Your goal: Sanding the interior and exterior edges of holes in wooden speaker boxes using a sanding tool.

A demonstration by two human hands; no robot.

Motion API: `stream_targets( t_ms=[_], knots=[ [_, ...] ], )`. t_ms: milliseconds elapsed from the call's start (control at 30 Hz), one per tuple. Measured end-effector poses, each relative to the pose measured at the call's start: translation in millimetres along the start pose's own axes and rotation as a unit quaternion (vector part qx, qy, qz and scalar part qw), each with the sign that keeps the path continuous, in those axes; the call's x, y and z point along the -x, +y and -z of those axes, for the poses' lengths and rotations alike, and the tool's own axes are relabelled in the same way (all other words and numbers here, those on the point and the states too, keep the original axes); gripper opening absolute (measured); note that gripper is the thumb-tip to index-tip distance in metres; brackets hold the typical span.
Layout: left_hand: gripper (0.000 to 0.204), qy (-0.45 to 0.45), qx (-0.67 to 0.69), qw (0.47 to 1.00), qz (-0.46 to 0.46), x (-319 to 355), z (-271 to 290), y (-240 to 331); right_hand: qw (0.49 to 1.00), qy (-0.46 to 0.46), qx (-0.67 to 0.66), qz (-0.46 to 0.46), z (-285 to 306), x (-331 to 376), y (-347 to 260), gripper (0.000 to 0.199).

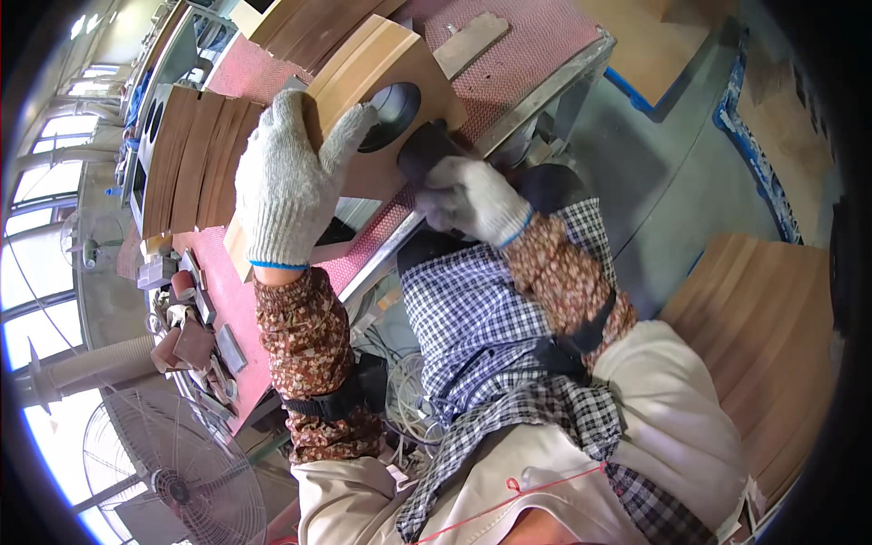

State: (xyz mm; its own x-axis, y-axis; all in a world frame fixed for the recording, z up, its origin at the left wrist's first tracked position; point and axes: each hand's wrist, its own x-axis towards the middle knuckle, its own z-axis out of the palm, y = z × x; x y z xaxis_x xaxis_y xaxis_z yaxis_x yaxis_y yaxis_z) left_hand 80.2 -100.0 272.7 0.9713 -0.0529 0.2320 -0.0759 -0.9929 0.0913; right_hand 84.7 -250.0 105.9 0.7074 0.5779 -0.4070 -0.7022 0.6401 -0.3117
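Observation:
A wooden box (413, 68) with a large round hole in its face stands on the pink bench. The hole (391, 116) looks dark inside. My left hand (291, 177), in a knitted white glove, grips the box's left edge, its fingers over the side and its thumb on the face near the hole. My right hand (477, 195), gloved too and blurred by motion, is closed on a dark, rounded, cylinder-like piece (431, 150) just below and right of the hole. Whether that piece touches the box, I cannot tell.
Stacked wooden boxes (195, 159) stand left on the pink mesh-covered bench (527, 82). Sanding blocks and scraps (195, 341) lie on its near left part. A large fan (173, 481) stands lower left, cables (409, 391) hang below. Wood panels (758, 354) are at right.

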Motion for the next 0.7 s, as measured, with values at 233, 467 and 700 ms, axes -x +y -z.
stream_targets(
  t_ms=[233,467,700],
  knots=[
    [0.061,0.014,0.002,1.0,-0.013,2.1,-2.7,-1.7,0.562,0.045,0.803,0.194,-17.6,-1.9,-14.0,0.027],
    [0.06,0.011,0.015,1.0,-0.017,-1.0,0.2,2.4,0.259,0.028,0.962,0.075,-39.7,-14.0,-36.0,0.034],
    [0.057,0.012,0.005,1.0,-0.021,1.3,-1.3,-0.8,0.264,0.05,0.951,0.15,-13.5,13.6,-23.8,0.055]
  ],
)
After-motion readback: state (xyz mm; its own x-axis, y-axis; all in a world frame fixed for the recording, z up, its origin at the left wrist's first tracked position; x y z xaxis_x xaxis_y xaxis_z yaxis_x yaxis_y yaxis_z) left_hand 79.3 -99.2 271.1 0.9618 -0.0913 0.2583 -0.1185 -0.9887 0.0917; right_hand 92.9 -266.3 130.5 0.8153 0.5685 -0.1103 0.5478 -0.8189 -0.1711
